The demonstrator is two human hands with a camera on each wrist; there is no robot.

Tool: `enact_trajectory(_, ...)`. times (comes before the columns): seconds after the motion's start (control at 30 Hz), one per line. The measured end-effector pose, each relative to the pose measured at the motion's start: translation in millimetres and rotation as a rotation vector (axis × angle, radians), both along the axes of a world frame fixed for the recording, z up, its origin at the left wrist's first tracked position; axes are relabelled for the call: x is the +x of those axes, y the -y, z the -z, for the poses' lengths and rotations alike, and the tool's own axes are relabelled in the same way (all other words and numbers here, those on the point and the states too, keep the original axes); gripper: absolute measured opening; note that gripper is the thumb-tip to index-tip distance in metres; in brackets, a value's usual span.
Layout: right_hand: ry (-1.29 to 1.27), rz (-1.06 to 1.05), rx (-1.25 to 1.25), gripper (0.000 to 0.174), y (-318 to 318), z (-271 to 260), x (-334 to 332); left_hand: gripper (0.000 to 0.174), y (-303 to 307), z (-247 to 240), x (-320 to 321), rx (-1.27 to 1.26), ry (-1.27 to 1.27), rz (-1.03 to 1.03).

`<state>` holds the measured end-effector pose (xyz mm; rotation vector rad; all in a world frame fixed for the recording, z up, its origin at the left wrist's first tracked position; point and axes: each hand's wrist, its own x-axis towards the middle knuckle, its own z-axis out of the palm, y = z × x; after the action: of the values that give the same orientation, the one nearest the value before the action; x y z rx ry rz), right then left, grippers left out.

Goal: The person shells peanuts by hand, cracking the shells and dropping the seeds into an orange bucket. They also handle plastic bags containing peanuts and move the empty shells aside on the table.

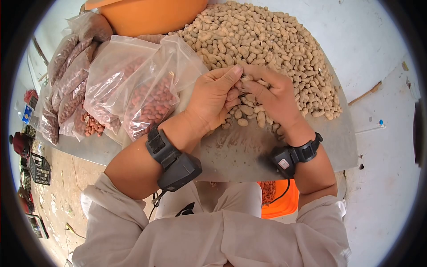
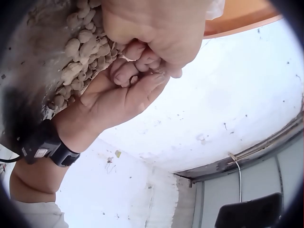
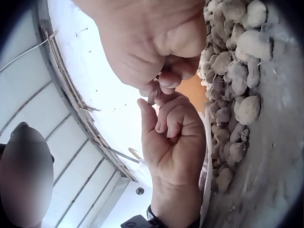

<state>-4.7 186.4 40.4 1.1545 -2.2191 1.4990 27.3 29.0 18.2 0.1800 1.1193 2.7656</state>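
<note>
Both hands meet over the near edge of a heap of unshelled peanuts (image 1: 262,40). My left hand (image 1: 211,95) pinches a small peanut (image 3: 152,98) between thumb and forefinger, its other fingers curled into the palm. My right hand (image 1: 276,95) grips the same peanut from the other side, fingertips against the left ones. A pale bit of shell (image 1: 263,83) shows between the right thumb and forefinger. Much of the peanut is hidden by the fingers. In the left wrist view the right hand's fingers (image 2: 126,73) are curled under the left hand.
Clear plastic bags of red shelled peanuts (image 1: 151,100) lie left of the hands, with more filled bags (image 1: 66,66) beyond. An orange basin (image 1: 147,18) stands behind. Below the metal tabletop (image 1: 240,162) sits an orange container (image 1: 284,202) with reddish contents. A white wall (image 1: 378,58) borders the right side.
</note>
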Motion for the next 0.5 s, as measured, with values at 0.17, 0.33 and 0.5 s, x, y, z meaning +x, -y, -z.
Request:
enact_trajectory(0.17, -0.218, 0.062, 0.200, 0.022, -6.5, -7.7, 1.4, 0.023, -1.1, 2.3, -0.7, -0.029, -0.018, 0.034)
enact_trajectory(0.33, -0.174, 0.115, 0.158, 0.017, -0.7, -5.4, 6.8, 0.025, -8.3, 2.6, 3.1, -0.091, -0.025, -0.010)
enact_trajectory(0.5, -0.351, 0.220, 0.085, 0.017, 7.9, 5.7, 7.1, 0.025, -12.8, 2.6, 5.4, -0.075, -0.033, -0.050)
